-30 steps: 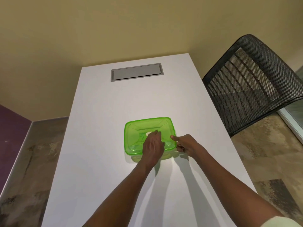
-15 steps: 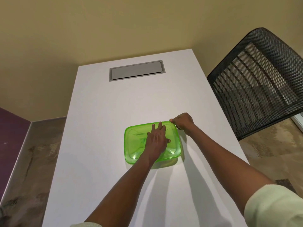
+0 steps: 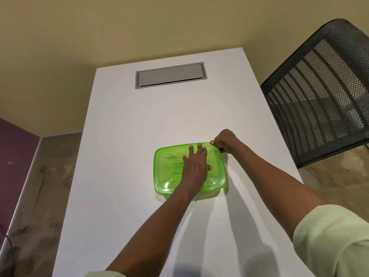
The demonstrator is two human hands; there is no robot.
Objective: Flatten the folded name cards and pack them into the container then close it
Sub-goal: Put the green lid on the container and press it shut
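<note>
Since a second ago my right hand (image 3: 224, 141) has shifted from the near corner to pinch the far right corner of the translucent green plastic container lid (image 3: 169, 166); my left hand (image 3: 194, 166) presses flat on it, mid-table, so I judge closing nearly finished.

A single wide-angle view from the person's head looks forward and steeply down along the white counter (image 3: 127, 148) toward the far wall. It sits close above both forearms, with a mesh chair (image 3: 319, 92) at the right edge.
</note>
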